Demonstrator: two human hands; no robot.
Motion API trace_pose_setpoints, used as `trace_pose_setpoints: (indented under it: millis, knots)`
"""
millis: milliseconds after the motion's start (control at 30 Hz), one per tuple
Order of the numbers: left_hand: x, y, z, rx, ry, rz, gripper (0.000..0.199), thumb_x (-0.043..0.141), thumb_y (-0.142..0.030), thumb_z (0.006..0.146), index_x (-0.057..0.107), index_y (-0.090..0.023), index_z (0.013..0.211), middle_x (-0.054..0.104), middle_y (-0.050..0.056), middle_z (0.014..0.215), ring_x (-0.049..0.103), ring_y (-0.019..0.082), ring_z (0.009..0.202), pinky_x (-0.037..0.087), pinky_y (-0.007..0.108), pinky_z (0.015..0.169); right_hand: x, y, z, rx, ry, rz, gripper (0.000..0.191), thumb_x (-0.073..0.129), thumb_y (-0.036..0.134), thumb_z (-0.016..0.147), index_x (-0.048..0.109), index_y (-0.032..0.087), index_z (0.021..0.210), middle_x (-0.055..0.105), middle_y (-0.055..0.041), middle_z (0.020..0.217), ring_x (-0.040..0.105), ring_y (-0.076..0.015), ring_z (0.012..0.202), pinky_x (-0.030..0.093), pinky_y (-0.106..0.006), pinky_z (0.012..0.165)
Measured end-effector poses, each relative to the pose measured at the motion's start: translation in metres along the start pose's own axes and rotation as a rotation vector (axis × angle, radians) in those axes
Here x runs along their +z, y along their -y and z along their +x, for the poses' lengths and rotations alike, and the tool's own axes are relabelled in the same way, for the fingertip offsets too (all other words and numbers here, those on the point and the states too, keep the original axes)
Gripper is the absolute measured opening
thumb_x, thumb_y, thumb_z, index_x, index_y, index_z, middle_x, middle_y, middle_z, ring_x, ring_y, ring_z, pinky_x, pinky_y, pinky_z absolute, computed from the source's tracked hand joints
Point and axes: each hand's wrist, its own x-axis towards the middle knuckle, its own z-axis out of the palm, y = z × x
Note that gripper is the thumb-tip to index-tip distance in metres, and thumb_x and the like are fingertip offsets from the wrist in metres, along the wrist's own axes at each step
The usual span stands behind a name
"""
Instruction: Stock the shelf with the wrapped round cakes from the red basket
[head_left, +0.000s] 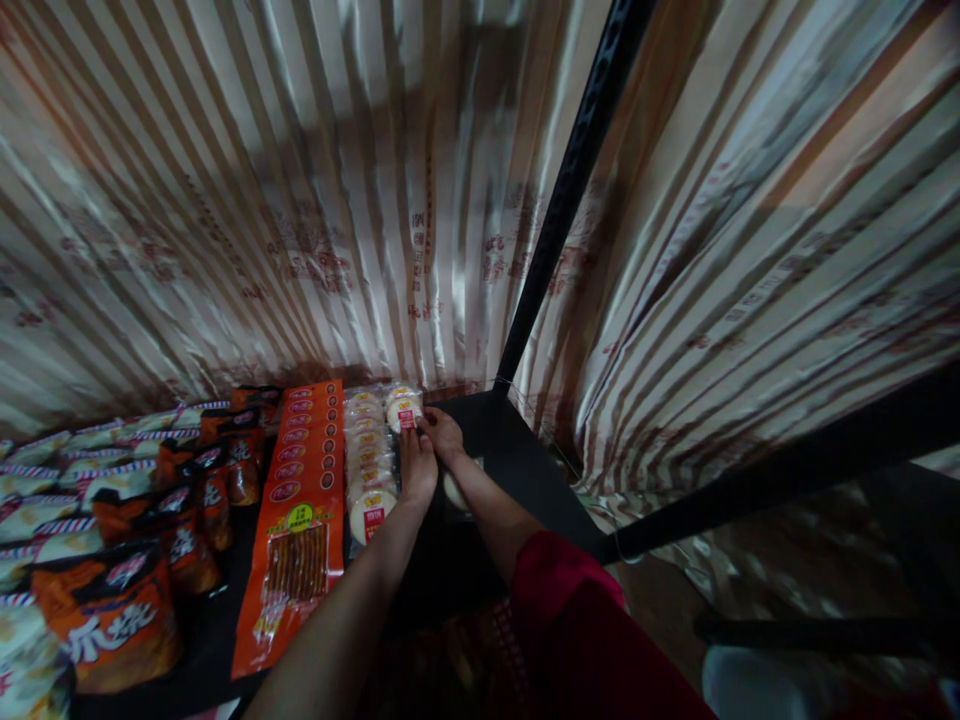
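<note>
Both hands are at the far end of a black shelf, by a clear-wrapped pack of round white rice crackers with a red label. My left hand has its fingers on the near edge of this pack. From the right, my right hand grips the pack's side with bent fingers; its fingertips are partly hidden. Left of the hands runs a row of overlapping rice cracker packs. Another round white pack lies partly hidden under my right forearm.
An orange strip of stick snacks lies left of the crackers. Beyond it stand orange-black snack bags and several white bags. A black metal post rises at the shelf's back corner. Pleated patterned sheeting hangs behind.
</note>
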Motion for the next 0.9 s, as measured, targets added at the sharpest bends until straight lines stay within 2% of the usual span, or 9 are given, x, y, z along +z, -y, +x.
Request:
trace_pose_setpoints:
  millis: [167,433,533,700,800,900]
  knots:
    - [-0.006,-0.008,-0.015,0.067,-0.007,0.018,0.047,0.028,-0.022,0.088,0.041,-0.006,0.131,0.032,0.012,0.144,0.021,0.017,0.136,0.016,0.029,0.112,-0.004,0.000,-0.006,0.006,-0.066,0.020,0.030,0.057,0.027,0.080,0.063,0.021,0.109,0.066,-0.0054,0.103,0.061,-0.0160,0.095,0.045,-0.024,0.084]
    - [-0.009,-0.013,-0.044,0.137,0.030,0.085,0.042,0.031,-0.016,0.086,0.053,-0.006,0.121,0.046,0.015,0.135,0.037,0.018,0.129,0.025,0.028,0.109,-0.024,-0.012,-0.028,-0.062,-0.191,-0.064,0.030,0.050,0.016,0.080,0.065,0.018,0.106,0.064,-0.0081,0.107,0.059,-0.0170,0.098,0.043,-0.025,0.089]
    - [-0.007,-0.012,-0.058,0.227,0.075,0.173,0.042,0.037,-0.011,0.081,0.055,-0.007,0.119,0.046,0.014,0.136,0.033,0.020,0.131,0.023,0.031,0.110,-0.036,-0.021,-0.040,-0.046,-0.215,-0.109,0.030,0.047,0.016,0.081,0.065,0.016,0.105,0.064,-0.0092,0.107,0.059,-0.0180,0.098,0.043,-0.025,0.088]
    - [-0.005,-0.007,-0.085,0.396,0.260,0.396,0.047,0.042,-0.013,0.077,0.053,-0.009,0.122,0.042,0.012,0.139,0.027,0.023,0.134,0.022,0.033,0.111,-0.052,-0.035,-0.064,0.046,-0.200,-0.165,0.030,0.046,0.021,0.083,0.065,0.018,0.106,0.065,-0.0078,0.105,0.061,-0.0170,0.095,0.044,-0.022,0.084]
    - [-0.003,0.000,-0.104,0.417,0.305,0.492,0.053,0.044,-0.019,0.078,0.046,-0.008,0.129,0.030,0.012,0.146,0.023,0.025,0.136,0.020,0.033,0.112,-0.053,-0.042,-0.079,0.071,-0.167,-0.197,0.030,0.047,0.022,0.082,0.066,0.018,0.105,0.065,-0.0081,0.104,0.061,-0.0177,0.094,0.044,-0.023,0.083]
    - [-0.001,0.011,-0.125,0.445,0.295,0.522,0.063,0.044,-0.025,0.078,0.033,-0.007,0.138,0.024,0.013,0.148,0.015,0.028,0.137,0.016,0.038,0.113,-0.050,-0.046,-0.096,0.047,-0.172,-0.197,0.028,0.048,0.020,0.081,0.068,0.016,0.100,0.066,-0.0084,0.102,0.060,-0.0181,0.097,0.043,-0.023,0.086]
